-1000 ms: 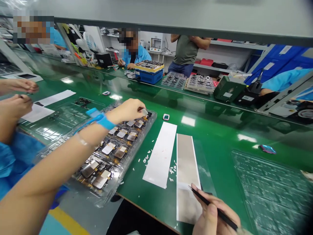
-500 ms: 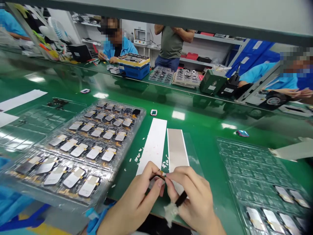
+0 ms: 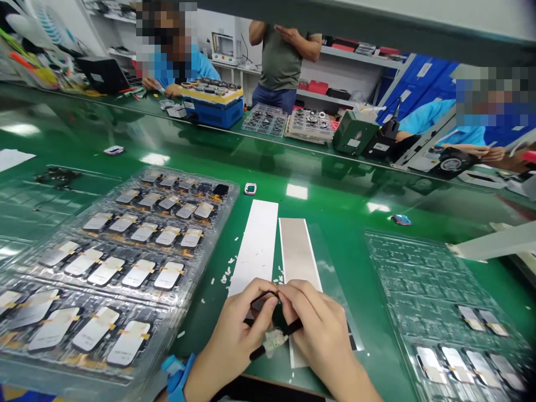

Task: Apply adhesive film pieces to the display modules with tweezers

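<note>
My left hand (image 3: 237, 329) and my right hand (image 3: 316, 329) meet at the near edge of the green bench, fingertips pinched together on a small dark part (image 3: 263, 300). A black tweezer (image 3: 274, 339) lies across my right hand's fingers, with a scrap of clear film near its tip. A blue wrist strap (image 3: 179, 375) circles my left wrist. Just beyond my hands lie a white strip (image 3: 256, 240) and a grey strip (image 3: 295, 248). A clear tray of flat silver parts (image 3: 121, 257) sits to the left of my hands.
A second clear tray (image 3: 422, 285), holding a few parts at its near right, lies to the right. Small white scraps litter the bench by the white strip. A small square part (image 3: 250, 188) lies beyond the strips. Other people work across the bench among trays and a blue box (image 3: 213, 111).
My left hand left the far end of the left tray and came to the near edge, meeting my right hand. Both now pinch a small part. The view swung right.
</note>
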`<state>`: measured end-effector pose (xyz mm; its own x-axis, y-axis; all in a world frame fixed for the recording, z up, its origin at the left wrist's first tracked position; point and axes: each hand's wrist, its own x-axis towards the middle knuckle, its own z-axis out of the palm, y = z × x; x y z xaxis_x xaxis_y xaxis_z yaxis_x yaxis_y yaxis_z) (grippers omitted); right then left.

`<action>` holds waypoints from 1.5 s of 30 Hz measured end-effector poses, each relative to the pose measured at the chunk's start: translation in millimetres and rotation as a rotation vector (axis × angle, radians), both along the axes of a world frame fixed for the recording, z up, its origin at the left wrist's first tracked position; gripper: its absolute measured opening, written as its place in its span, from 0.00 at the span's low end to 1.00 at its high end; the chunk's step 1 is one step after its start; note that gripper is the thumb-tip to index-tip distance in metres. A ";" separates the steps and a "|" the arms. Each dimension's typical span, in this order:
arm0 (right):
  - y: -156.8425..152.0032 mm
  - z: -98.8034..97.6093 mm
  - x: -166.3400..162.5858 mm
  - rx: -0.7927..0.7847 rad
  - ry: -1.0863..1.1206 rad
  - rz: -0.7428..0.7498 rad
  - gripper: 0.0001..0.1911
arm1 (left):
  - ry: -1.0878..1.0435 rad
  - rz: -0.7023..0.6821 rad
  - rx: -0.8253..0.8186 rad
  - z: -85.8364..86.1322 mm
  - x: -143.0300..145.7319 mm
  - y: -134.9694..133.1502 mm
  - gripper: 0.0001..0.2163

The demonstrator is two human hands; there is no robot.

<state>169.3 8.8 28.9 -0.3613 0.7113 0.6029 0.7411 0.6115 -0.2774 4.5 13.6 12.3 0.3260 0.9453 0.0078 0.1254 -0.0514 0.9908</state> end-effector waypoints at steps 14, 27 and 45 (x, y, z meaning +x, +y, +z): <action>34.9 12.0 11.5 -0.681 0.448 -0.053 0.04 | -0.101 0.125 -0.028 -8.6 0.0 -0.7 0.05; 31.9 6.1 5.6 -0.942 0.685 0.099 0.11 | -0.256 0.033 -0.116 -1.8 -0.7 -2.1 0.09; 12.1 9.1 4.8 -0.123 0.154 0.100 0.11 | -0.114 0.048 0.013 -4.8 -0.1 -1.4 0.06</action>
<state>174.1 20.9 38.0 -0.3440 0.7482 0.5673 0.6212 0.6344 -0.4601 4.4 12.2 7.5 0.2763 0.9595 0.0545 0.0148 -0.0609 0.9980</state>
